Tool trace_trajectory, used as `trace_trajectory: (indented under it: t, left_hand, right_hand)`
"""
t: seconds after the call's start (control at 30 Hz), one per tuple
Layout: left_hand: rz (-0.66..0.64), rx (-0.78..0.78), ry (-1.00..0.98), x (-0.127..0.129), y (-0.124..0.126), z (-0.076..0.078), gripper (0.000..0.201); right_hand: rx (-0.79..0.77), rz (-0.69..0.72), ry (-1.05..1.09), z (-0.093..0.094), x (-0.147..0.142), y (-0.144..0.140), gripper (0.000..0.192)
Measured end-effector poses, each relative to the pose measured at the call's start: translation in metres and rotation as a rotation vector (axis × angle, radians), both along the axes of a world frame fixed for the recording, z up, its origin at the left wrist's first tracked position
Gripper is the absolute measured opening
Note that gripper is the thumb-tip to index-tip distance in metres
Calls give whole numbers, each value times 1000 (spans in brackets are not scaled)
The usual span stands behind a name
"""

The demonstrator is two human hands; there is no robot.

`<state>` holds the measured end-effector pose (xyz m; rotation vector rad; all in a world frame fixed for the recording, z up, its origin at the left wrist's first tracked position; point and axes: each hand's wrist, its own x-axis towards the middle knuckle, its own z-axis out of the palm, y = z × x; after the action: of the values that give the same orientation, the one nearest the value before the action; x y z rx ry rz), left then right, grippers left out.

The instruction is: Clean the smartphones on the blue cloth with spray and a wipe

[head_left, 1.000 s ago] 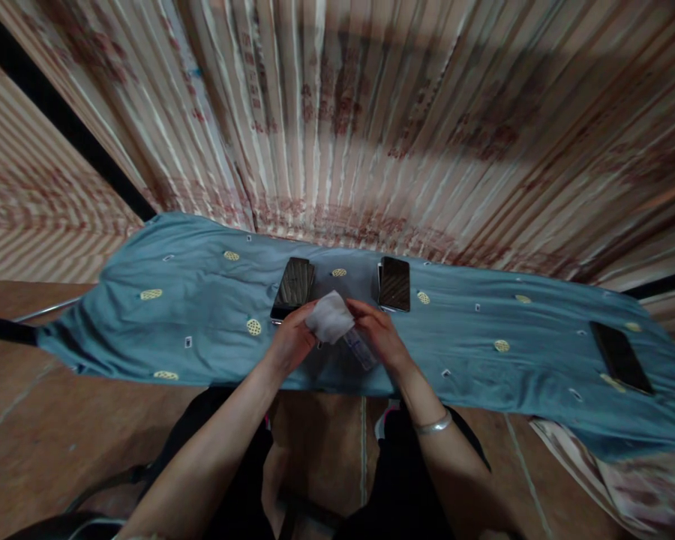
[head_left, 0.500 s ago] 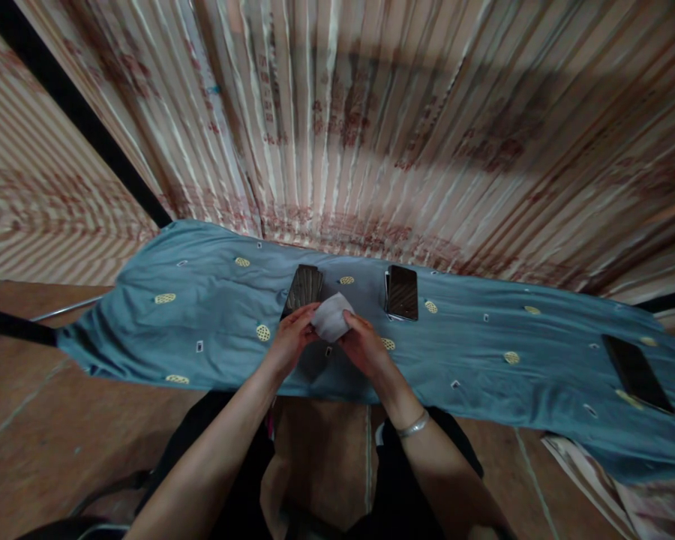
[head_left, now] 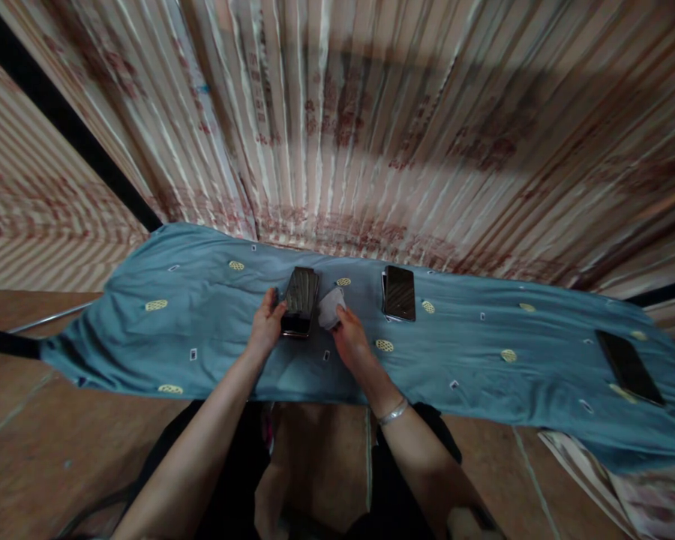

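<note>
a blue cloth is covering the table before a striped curtain. the left hand is gripping a dark phone lying there; the right hand is pinching a white wipe just beside it.

Dim, warm light. Your hands are soft-focused; the curtain beyond them smears into streaks. Strong wide-angle bending at the edges; shadow band above.
</note>
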<state>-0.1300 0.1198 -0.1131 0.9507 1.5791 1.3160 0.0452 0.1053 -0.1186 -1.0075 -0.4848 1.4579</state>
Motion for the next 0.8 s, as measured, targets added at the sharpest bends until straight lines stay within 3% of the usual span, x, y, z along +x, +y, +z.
trace_trajectory:
  t: [0.2, 0.47, 0.8]
  left_hand:
    - [-107, -26, -24, 3, 1, -3, 60]
    - [3, 8, -314, 12, -6, 3, 43]
    - [8, 97, -339, 21, -17, 17, 46]
  right_hand:
    - [29, 72, -9, -5, -15, -1, 23]
    - [-12, 125, 57, 4, -13, -3, 21]
    - [-85, 100, 158, 29, -7, -8, 19]
